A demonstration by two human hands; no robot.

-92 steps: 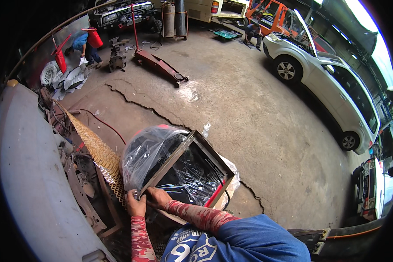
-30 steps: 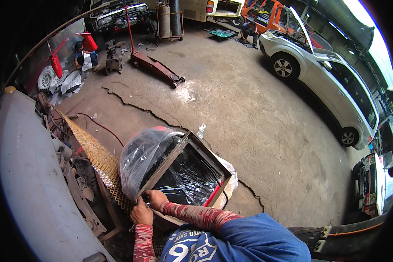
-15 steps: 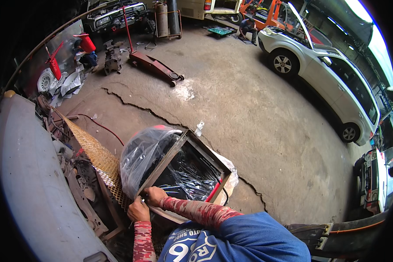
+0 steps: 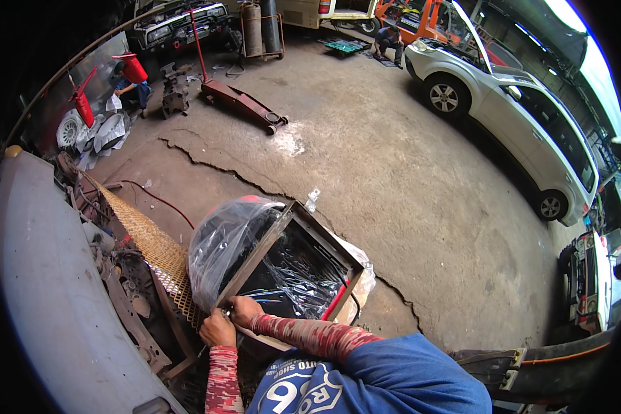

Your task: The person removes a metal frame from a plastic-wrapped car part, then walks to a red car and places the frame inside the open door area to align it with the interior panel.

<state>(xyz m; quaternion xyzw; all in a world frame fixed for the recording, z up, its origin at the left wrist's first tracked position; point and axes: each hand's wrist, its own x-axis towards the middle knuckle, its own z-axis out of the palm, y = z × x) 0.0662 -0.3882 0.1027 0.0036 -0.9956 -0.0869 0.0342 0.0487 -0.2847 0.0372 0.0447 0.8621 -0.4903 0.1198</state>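
Note:
A rectangular metal frame lies tilted in front of me, over a dark panel with crumpled clear plastic film on it. Both hands meet at the frame's near left corner. My left hand is closed just outside the corner, fingers curled toward a small shiny piece. Right beside it, my right hand is closed at the inner side of the same corner. What the fingers hold is too small and hidden to name. A clear plastic sheet covers a rounded red and dark object left of the frame.
Yellowish expanded metal mesh runs beside rusty parts and a grey body panel on my left. Beyond stand a red floor jack, gas cylinders and a white car. Two people crouch farther off. A crack crosses the concrete floor.
Both hands stay at the frame's corner, with barely any shift of the fingers. The whole view has moved slightly. The crouching person at the far left has changed posture a little.

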